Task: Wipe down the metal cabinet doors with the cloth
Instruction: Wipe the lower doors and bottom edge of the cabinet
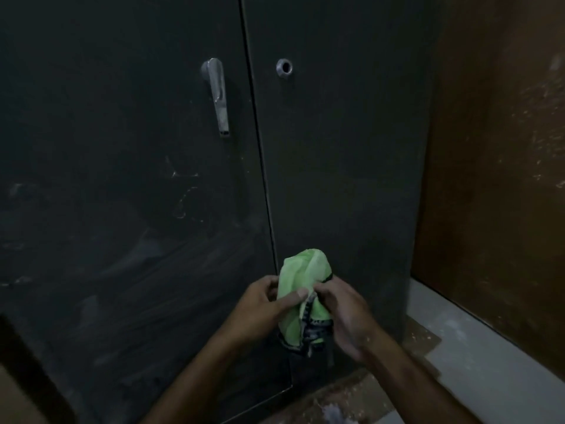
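Both hands meet low before the dark metal cabinet doors (336,166), the left hand (263,304) and right hand (342,313) each pinching a bunched lime-green cloth with a dark patterned border (302,289) between them, seemingly refolding it into a pad; above the hands hang a dull steel lever handle (217,93) and round keyhole (284,68), dusty smears left of them

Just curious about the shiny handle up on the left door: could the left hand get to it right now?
Probably yes, but not freely: nothing stands between the left hand and the handle, yet that hand is gripping the green cloth together with the right hand.
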